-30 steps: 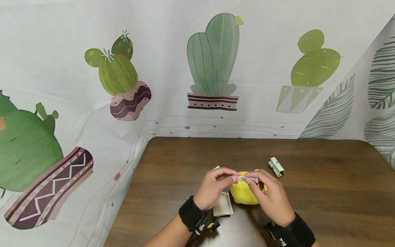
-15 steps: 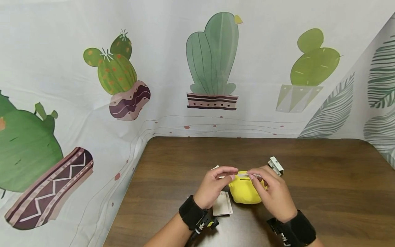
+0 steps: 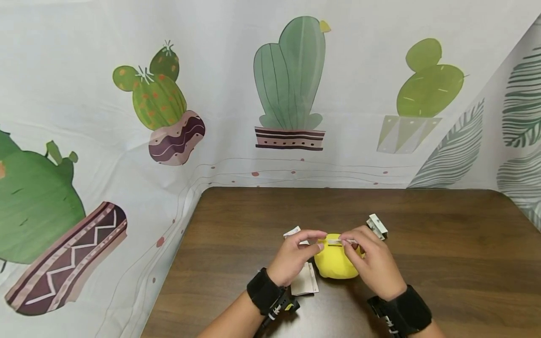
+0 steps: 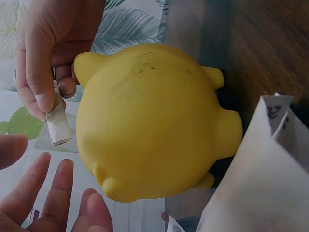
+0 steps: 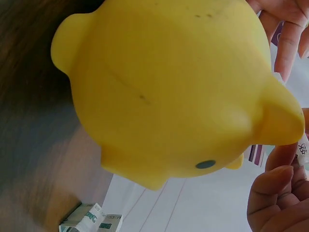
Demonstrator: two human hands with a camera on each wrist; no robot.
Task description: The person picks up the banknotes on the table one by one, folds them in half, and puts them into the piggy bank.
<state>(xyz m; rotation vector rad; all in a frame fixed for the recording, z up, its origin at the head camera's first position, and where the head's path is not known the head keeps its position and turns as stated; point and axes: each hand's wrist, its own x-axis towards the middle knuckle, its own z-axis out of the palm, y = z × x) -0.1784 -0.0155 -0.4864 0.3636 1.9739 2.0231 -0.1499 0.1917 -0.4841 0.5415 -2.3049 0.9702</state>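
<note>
A yellow piggy bank (image 3: 336,264) stands on the table between both hands, its dark slot facing up. My right hand (image 3: 376,265) pinches one end of a tightly folded banknote (image 4: 59,126) between thumb and fingers. In the head view the note lies level over the top of the bank, close behind the slot. My left hand (image 3: 289,260) is on the other side of the bank with thumb and fingers spread apart. The left wrist view shows a gap between its fingers (image 4: 59,186) and the note's free end.
Folded banknotes (image 3: 303,281) stand on the table under the left wrist. Another folded note (image 3: 377,226) is behind the right hand, and a further paper piece (image 3: 292,231) lies behind the left. A white cactus-print cloth (image 3: 228,94) hangs behind the wooden table (image 3: 456,263).
The left fingers have come off the folded banknote's end and parted. The right hand has shifted slightly away from the wearer with the note, and the bank's slot has come into view.
</note>
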